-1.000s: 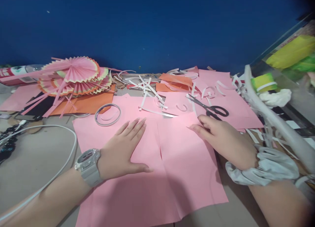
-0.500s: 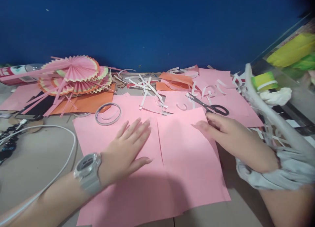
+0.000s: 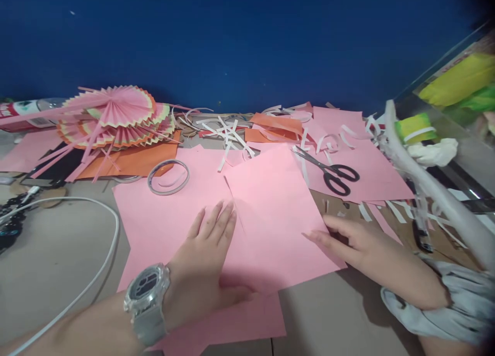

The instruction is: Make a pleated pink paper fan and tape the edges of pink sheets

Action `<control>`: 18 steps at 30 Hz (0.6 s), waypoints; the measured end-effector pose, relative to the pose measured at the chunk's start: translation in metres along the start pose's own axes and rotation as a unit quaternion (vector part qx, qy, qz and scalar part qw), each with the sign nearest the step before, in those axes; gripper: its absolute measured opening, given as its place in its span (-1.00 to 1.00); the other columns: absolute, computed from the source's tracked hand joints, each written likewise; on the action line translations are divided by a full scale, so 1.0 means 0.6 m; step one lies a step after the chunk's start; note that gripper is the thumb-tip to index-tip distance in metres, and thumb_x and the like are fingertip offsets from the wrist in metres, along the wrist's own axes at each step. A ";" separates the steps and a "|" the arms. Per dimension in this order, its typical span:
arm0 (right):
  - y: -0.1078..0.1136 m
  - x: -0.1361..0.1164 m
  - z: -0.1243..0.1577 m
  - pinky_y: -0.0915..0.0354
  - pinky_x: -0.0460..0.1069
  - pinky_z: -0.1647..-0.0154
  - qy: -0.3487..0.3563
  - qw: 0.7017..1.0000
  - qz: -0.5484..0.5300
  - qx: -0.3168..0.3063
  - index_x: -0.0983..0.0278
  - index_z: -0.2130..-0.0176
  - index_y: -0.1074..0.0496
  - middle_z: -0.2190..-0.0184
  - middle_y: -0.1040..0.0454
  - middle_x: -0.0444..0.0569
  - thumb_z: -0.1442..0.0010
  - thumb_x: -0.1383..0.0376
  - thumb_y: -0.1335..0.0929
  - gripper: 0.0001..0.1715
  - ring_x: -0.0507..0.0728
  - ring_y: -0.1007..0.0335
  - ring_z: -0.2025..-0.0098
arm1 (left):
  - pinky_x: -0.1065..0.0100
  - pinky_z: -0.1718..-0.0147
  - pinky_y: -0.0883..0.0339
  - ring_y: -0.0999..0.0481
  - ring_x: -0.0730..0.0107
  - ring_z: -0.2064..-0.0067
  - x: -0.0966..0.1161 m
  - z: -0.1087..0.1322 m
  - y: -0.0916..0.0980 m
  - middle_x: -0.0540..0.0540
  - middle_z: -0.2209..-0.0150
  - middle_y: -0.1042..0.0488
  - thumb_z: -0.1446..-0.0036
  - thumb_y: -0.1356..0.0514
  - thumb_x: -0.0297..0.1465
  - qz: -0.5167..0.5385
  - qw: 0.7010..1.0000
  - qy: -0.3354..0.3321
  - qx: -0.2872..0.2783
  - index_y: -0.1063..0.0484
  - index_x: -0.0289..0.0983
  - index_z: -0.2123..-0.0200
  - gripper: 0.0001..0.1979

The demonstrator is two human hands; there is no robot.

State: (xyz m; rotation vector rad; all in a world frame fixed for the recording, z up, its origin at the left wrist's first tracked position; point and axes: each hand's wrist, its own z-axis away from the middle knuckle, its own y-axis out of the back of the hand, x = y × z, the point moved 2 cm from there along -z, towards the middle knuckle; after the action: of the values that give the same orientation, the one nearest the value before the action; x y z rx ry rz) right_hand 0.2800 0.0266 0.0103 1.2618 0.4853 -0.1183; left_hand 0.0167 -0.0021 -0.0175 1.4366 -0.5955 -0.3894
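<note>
My left hand [image 3: 204, 260] lies flat and open on the large pink paper sheet [image 3: 154, 212], fingers together, a grey watch [image 3: 146, 300] on the wrist. Its fingertips touch the left edge of a second pink sheet [image 3: 270, 212], which lies turned at an angle on top. My right hand [image 3: 363, 253] rests with fingers stretched out at that sheet's right corner, pressing it with the fingertips. Black-handled scissors [image 3: 328, 171] lie just beyond the right hand on more pink paper.
A tape ring [image 3: 168, 177] lies behind my left hand. Folded pink paper fans [image 3: 116, 116] sit on orange paper [image 3: 131, 160] at the back left. White paper strips [image 3: 228, 134] litter the back. A white cable [image 3: 88, 273] curves at left. A white tube [image 3: 425, 181] slants at right.
The right-hand pink sheet has been turned and slid left over the other sheet. My right hand has drawn back toward me with it; my left hand has shifted slightly nearer too.
</note>
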 end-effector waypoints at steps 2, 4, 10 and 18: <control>-0.001 0.002 -0.001 -0.06 -0.07 0.52 0.006 0.999 0.004 -0.038 0.23 0.54 -0.16 0.62 -0.22 -0.21 -0.21 -0.01 -0.17 -0.55 0.01 -0.18 0.55 | -0.08 -0.19 0.20 0.23 -0.09 -0.30 0.000 0.001 0.001 -0.36 -0.29 0.23 0.08 0.09 0.23 -0.004 1.000 0.001 -0.007 0.15 -0.55 -0.25 0.09; -0.001 0.006 0.000 -0.05 -0.06 0.51 0.003 0.999 0.009 -0.049 0.22 0.54 -0.13 0.62 -0.20 -0.22 -0.21 -0.01 -0.16 -0.55 0.01 -0.17 0.55 | -0.07 -0.20 0.23 0.26 -0.06 -0.30 0.003 0.004 0.000 -0.33 -0.30 0.27 0.06 0.08 0.22 -0.007 1.000 0.003 -0.006 0.19 -0.53 -0.26 0.08; -0.001 0.014 0.009 -0.02 -0.05 0.52 -0.012 0.997 0.025 -0.071 0.21 0.54 -0.12 0.63 -0.22 -0.21 -0.21 -0.03 -0.15 -0.54 0.04 -0.18 0.56 | -0.08 -0.21 0.26 0.28 -0.04 -0.31 0.006 0.000 -0.001 -0.31 -0.30 0.27 0.05 0.18 0.24 0.000 1.000 0.010 -0.009 0.19 -0.54 -0.26 0.08; -0.002 0.022 0.009 -0.02 -0.05 0.52 -0.027 0.994 -0.010 -0.102 0.21 0.55 -0.13 0.61 -0.22 -0.20 -0.19 -0.04 -0.17 -0.53 0.04 -0.16 0.55 | -0.08 -0.20 0.22 0.28 -0.04 -0.31 0.006 0.002 0.002 -0.31 -0.31 0.27 0.06 0.16 0.24 0.002 1.000 0.007 0.000 0.19 -0.53 -0.26 0.08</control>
State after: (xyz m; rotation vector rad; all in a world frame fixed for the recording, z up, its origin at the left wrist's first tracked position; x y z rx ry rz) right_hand 0.2928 0.0234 0.0053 1.0515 0.4524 -0.1162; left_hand 0.0188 -0.0051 -0.0159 1.4369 -0.5870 -0.3767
